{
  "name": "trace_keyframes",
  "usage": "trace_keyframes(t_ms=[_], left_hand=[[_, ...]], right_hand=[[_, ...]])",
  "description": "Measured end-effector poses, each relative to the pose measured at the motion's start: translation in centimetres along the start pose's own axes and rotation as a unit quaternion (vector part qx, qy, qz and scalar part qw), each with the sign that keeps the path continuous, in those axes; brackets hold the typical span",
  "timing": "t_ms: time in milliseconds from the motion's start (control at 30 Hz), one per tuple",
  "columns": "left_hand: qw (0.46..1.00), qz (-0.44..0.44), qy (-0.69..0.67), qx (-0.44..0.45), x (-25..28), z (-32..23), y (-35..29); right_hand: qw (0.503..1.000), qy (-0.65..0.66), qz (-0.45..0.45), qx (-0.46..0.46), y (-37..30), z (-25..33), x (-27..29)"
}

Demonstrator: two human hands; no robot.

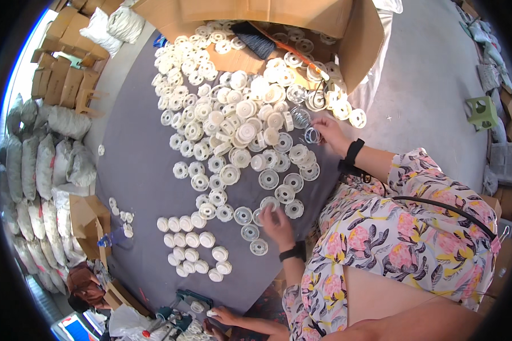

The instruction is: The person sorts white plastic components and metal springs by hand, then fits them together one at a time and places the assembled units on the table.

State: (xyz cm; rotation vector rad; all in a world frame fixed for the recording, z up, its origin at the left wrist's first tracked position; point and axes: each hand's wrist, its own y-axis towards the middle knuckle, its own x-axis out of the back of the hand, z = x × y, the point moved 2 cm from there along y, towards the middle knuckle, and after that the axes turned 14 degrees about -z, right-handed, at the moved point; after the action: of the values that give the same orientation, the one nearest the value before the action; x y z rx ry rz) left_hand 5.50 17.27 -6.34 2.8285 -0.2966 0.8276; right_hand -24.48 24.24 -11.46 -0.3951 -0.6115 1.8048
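Head view, right hand: right hand (pixel 331 135) at the table's near side, fingers closed on a silver coil (pixel 312 135); a second coil (pixel 300 117) sits just beyond it.
Head view, left hand: left hand (pixel 277 225) lower down, fingers spread over a pale disc (pixel 269 204) – blurred; cannot tell if they grip it or only touch it.
White wheels: big loose heap (pixel 233 122) across the grey table (pixel 133 148); overlapping, some tilted, thinning out toward the left hand; clear-looking discs (pixel 268 179) between the two hands.
Capped parts: white rounded group (pixel 189 239), in short rows, apart from the heap.
Carton: open cardboard box (pixel 361 42) at the far end; black brush (pixel 253 40) with orange handle lies by it, among wheels.
Co-worker: another person's hand (pixel 224 316) at the lower edge – small white piece (pixel 211 313) at the fingertips; green tool (pixel 194 296) just beside.
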Motion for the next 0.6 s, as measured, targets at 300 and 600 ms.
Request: trace_keyframes(t_ms=[300,600], left_hand=[[0.992,0.102,-0.076,0.017,-3.7,-1.3,1.2],[0.975,-0.141,0.147,0.090,8.3,14.3,11.2]], right_hand=[[0.963,-0.079,0.258,-0.020,-10.0,-5.0,-5.8],[0.962,-0.135,0.239,0.014,-7.4,-6.3,-1.9]])
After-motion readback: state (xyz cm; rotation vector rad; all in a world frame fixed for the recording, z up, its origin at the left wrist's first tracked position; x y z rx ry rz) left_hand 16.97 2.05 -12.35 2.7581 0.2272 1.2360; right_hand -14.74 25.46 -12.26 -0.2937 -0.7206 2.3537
